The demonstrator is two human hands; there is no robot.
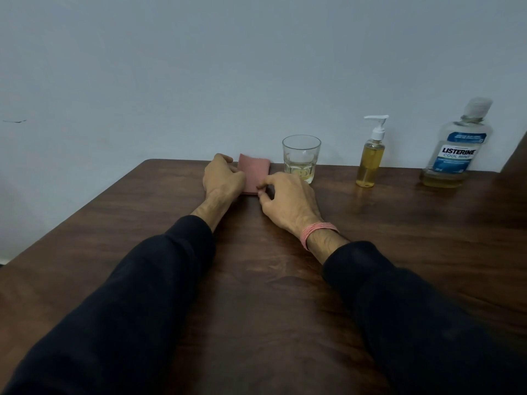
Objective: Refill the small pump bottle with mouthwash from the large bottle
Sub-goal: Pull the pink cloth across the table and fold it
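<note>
The small pump bottle (370, 158) stands upright near the table's back edge, its white pump on and yellow liquid up to its shoulder. Further right stands the large Listerine bottle (456, 149), capped, with a shallow layer of yellow liquid at the bottom. Both hands are away from the bottles, at a folded pink cloth (253, 173) lying by the back edge. My left hand (224, 176) holds the cloth's left side. My right hand (288, 199) pinches its near right corner between thumb and fingers.
A clear glass (301, 158) with a little yellowish liquid stands just right of the cloth, close to my right hand. The dark wooden table (256, 280) meets a pale wall at the back; its left edge runs diagonally.
</note>
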